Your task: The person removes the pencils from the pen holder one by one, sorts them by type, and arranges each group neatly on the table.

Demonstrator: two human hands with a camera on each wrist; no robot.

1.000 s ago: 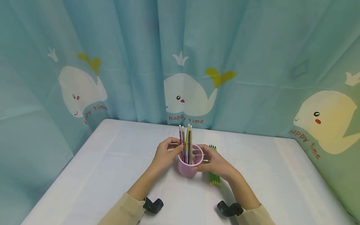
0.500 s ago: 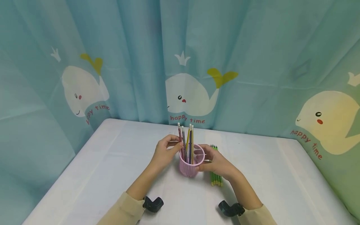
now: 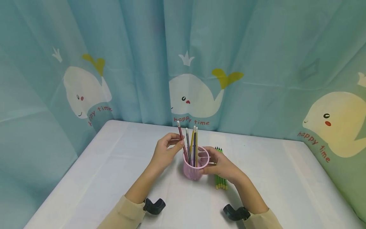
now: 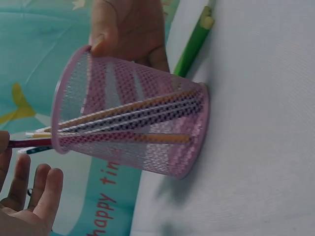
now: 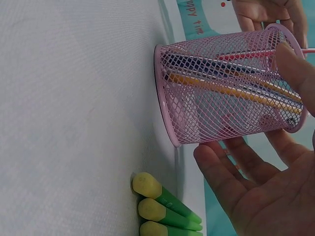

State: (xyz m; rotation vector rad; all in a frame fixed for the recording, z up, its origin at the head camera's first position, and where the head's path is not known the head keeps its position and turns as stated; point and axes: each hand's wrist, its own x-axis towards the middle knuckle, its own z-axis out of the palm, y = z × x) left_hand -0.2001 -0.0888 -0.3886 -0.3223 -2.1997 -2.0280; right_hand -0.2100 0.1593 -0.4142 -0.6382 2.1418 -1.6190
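A pink mesh pencil cup point(image 3: 192, 174) stands on the white table with several pencils point(image 3: 196, 143) leaning inside, their eraser ends up. My left hand point(image 3: 165, 154) pinches a dark red pencil point(image 3: 179, 129) between thumb and fingers. That pencil sticks up higher than the others, its lower part still inside the cup. From the other side my right hand point(image 3: 223, 167) holds the cup, its thumb point(image 5: 295, 69) at the rim and its fingers along the mesh wall. In the left wrist view, the red pencil point(image 4: 29, 143) passes over the cup's rim into my left fingers.
Several green pencils point(image 3: 221, 183) with yellow ends lie side by side on the table point(image 3: 114, 171), partly under my right hand. A blue curtain point(image 3: 137, 79) with whale prints hangs behind the table's far edge. Black wrist mounts point(image 3: 154, 206) sit at both sleeves.
My left hand has moved up and slightly left, raising the dark red pencil and tilting it away from the others. The right hand keeps holding the cup in place.
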